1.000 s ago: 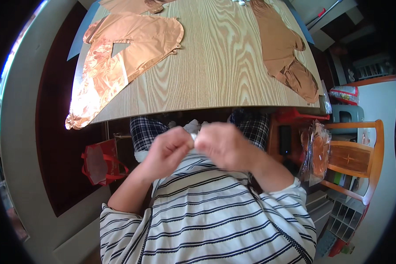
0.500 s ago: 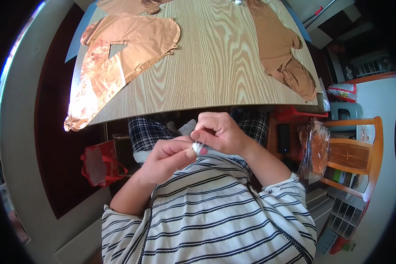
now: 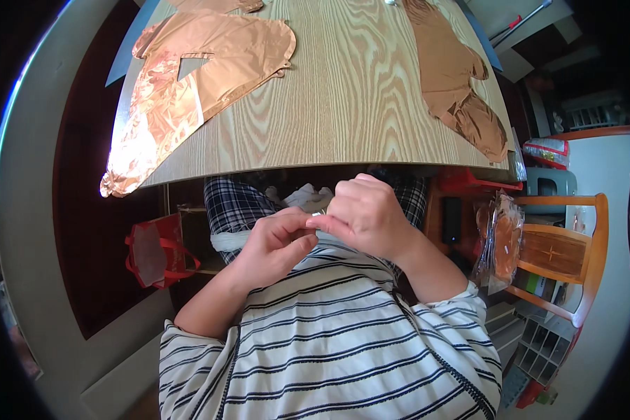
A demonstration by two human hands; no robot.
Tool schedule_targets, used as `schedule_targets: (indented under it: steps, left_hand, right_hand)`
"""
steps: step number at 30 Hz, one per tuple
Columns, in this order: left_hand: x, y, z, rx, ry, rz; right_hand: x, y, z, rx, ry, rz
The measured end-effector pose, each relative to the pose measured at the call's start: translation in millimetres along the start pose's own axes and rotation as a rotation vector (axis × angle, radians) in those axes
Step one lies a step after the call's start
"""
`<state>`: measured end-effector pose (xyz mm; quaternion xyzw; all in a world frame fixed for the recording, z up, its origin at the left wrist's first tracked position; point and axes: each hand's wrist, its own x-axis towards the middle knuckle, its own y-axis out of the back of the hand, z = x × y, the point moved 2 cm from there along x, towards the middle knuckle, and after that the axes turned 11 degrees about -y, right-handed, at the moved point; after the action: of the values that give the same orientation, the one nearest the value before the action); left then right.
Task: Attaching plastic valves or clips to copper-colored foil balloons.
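My left hand (image 3: 276, 245) and my right hand (image 3: 371, 217) meet above my lap, just off the table's near edge. Between their fingertips shows a sliver of a small white item (image 3: 319, 213); the fingers hide most of it, so its kind is unclear. Both hands are closed, the right one curled like a fist with its thumb reaching toward the left fingertips. On the table lie flat, uninflated copper-coloured foil balloons: a large one (image 3: 238, 49) at the left, a long one (image 3: 451, 87) at the right, and part of another (image 3: 213, 5) at the far edge.
The wood-grain table (image 3: 329, 105) spans the space ahead. A red bag (image 3: 157, 255) stands low at the left. At the right, a wooden chair (image 3: 556, 255) has clear plastic packets (image 3: 504, 241) hanging by it. Another small white item (image 3: 390, 2) lies at the table's far side.
The white item, pinched in plain view by my left fingers before, is now mostly covered. My right hand has curled tighter and shifted slightly right; my left fingers have moved up toward it.
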<state>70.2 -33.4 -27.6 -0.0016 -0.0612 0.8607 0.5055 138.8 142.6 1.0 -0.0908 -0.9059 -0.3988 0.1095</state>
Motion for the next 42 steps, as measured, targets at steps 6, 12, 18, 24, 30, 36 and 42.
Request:
schedule_targets:
  steps: [6,12,18,24,30,36,42]
  left_hand:
    - [0,-6,2,-0.277,0.110,0.064]
    - [-2,3,-5,-0.244,0.104,0.019]
    - [4,1,8,-0.212,0.046,-0.132]
    - [1,7,8,-0.322,0.066,-0.025]
    - [3,5,1,-0.602,0.031,0.090]
    - [-1,1,-2,-0.834,0.160,0.109]
    - [-2,3,-3,-0.221,-0.167,0.124]
  right_hand:
    - [-18,-27,27,0.344,-0.341,-0.299]
    - [-17,19,7,0.415,-0.297,-0.091]
    - [-4,17,4,0.591,-0.191,-0.335]
    - [-11,20,11,0.749,-0.362,-0.204]
    - [-31,-17,-1,0.871,-0.551,-0.165]
    - [-30,-28,-3,0.656,-0.380,0.018]
    - [-23,-17,-14,0.203,-0.023,0.192]
